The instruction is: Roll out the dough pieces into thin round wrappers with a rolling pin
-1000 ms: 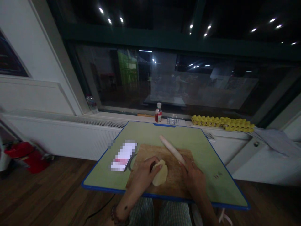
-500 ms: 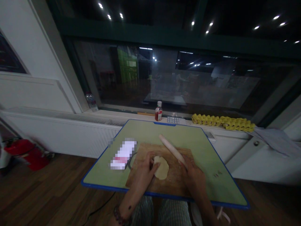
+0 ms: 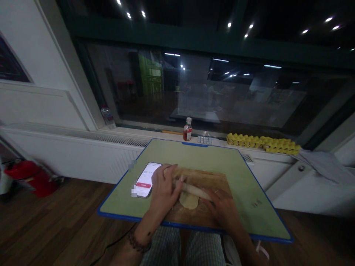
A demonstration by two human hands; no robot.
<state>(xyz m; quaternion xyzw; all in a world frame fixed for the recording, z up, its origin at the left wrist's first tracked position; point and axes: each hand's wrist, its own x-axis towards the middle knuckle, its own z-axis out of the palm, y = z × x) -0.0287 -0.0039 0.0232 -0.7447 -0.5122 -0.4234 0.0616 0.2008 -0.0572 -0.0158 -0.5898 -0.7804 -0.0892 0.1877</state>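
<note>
A pale rolling pin (image 3: pixel 194 190) lies slantwise over the upper part of a flat round of dough (image 3: pixel 189 201). Under the dough is a wooden cutting board (image 3: pixel 209 177). My left hand (image 3: pixel 163 186) is at the pin's left end, its thumb against the wood and its fingers bent over the far side; that end is partly hidden. At the right end, my right hand (image 3: pixel 222 207) grips the pin, with the palm over it.
A lit phone (image 3: pixel 146 181) lies left of the board on the green, blue-edged table (image 3: pixel 169 151). Along the windowsill stand a bottle with red contents (image 3: pixel 187 130), a plastic bottle (image 3: pixel 108 118) and yellow egg cartons (image 3: pixel 260 143). A red bucket-like object (image 3: pixel 30 177) sits on the floor.
My left hand has left the dough's edge and come onto the pin's left end. The rolling pin has swung from beside the dough to across it, with my right hand still on it.
</note>
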